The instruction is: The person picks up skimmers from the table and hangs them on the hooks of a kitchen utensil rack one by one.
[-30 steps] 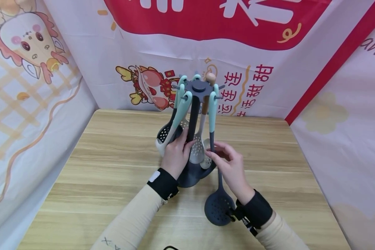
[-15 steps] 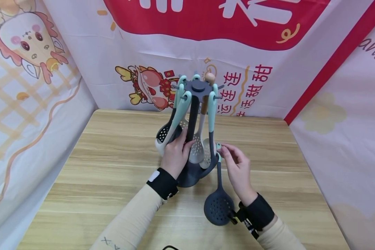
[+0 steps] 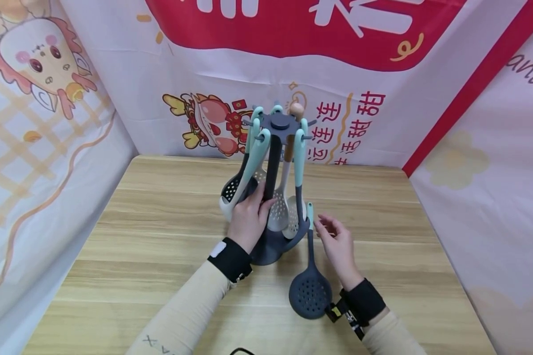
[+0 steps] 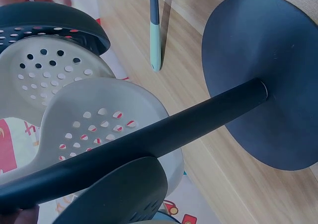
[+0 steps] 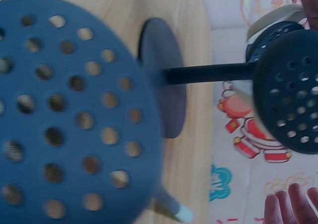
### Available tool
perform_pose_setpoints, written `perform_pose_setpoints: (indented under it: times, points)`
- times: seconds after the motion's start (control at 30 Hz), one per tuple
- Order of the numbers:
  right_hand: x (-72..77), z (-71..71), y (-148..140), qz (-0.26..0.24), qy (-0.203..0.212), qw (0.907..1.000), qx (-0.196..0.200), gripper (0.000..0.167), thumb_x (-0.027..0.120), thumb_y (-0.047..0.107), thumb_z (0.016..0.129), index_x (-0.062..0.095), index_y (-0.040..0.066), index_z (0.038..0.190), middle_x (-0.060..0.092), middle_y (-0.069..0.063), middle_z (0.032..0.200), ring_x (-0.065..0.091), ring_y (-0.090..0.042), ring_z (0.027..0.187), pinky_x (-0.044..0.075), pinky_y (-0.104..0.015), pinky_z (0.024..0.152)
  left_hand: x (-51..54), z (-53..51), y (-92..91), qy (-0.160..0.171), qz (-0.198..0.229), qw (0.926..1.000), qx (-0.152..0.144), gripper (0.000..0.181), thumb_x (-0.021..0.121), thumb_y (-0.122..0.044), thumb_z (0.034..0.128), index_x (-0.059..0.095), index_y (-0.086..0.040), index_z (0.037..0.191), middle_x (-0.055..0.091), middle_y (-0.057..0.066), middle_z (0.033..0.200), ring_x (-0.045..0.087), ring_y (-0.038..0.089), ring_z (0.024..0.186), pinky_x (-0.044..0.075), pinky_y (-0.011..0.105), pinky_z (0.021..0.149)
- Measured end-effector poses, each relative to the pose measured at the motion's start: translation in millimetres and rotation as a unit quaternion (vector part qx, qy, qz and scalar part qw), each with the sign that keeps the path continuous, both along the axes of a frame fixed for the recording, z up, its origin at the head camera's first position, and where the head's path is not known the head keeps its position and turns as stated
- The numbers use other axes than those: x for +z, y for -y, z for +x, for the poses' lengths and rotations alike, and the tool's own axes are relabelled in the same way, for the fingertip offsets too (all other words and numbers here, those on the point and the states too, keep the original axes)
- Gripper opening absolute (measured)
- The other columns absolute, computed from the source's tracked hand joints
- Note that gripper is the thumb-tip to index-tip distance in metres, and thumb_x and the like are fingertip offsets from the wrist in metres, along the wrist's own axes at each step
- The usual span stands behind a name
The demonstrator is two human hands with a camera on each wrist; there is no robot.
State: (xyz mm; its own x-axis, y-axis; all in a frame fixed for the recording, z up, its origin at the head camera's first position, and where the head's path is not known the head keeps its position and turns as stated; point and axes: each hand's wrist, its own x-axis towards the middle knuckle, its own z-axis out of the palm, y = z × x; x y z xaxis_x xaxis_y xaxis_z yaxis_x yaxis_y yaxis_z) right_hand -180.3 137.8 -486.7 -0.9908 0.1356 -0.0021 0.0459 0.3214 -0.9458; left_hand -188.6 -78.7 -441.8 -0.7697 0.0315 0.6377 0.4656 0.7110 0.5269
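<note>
My left hand (image 3: 248, 217) grips the dark post of a utensil stand (image 3: 273, 170) at mid-height. In the left wrist view, fingertips show at the lower left below the post (image 4: 208, 119). Slotted and perforated spoons hang from the hooks, most by mint handles. A dark skimmer (image 3: 310, 294) lies on the table in front of the stand, its mint handle tip (image 3: 310, 212) beside the base. Just right of that tip is my right hand (image 3: 339, 249), fingers loosely bent and holding nothing. In the right wrist view the skimmer's perforated head (image 5: 74, 144) fills the left side.
The stand's round base (image 3: 266, 250) rests on the wooden table (image 3: 160, 236). Printed cloth (image 3: 204, 64) hangs behind the table and along both sides. A short black loop (image 3: 242, 351) shows at the front edge.
My right hand has let go of the skimmer's handle and drawn off to the right. The whole skimmer now shows on the table. My left hand keeps its hold on the post.
</note>
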Motion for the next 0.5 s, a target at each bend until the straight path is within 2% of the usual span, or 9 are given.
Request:
perform_pose_setpoints:
  times: [0.13,0.37,0.5]
  points:
    - [-12.3,-1.3,-3,0.026,0.023,0.9994,0.008,0.036,0.063,0.023,0.099,0.062,0.003,0.128,0.067,-0.018,0.116,0.064,-0.022,0.096,0.053,-0.014,0.074,-0.2,0.8,0.3,0.005,0.001,1.0000,0.002,0.038,0.065,-0.018,0.0963,0.058,0.003,0.128,0.072,0.020,0.099,0.073,0.032,0.089,0.061,0.043,0.076]
    - [-25.3,-2.5,-7,0.065,0.046,0.9968,0.012,0.038,0.064,0.023,0.097,0.061,0.002,0.129,0.068,-0.018,0.116,0.063,-0.028,0.102,0.053,-0.025,0.082,-0.3,1.1,0.1,0.006,0.002,1.0000,0.002,0.040,0.066,-0.016,0.0953,0.057,0.003,0.129,0.072,0.020,0.101,0.073,0.031,0.089,0.061,0.042,0.076]
    - [-30.9,-2.5,-8,0.072,0.067,0.9950,0.018,0.038,0.064,0.023,0.097,0.060,0.003,0.130,0.068,-0.018,0.116,0.063,-0.027,0.102,0.054,-0.027,0.082,-0.2,1.2,0.3,0.007,-0.001,1.0000,0.003,0.041,0.066,-0.016,0.0953,0.057,0.003,0.130,0.072,0.020,0.101,0.073,0.031,0.088,0.061,0.041,0.076]
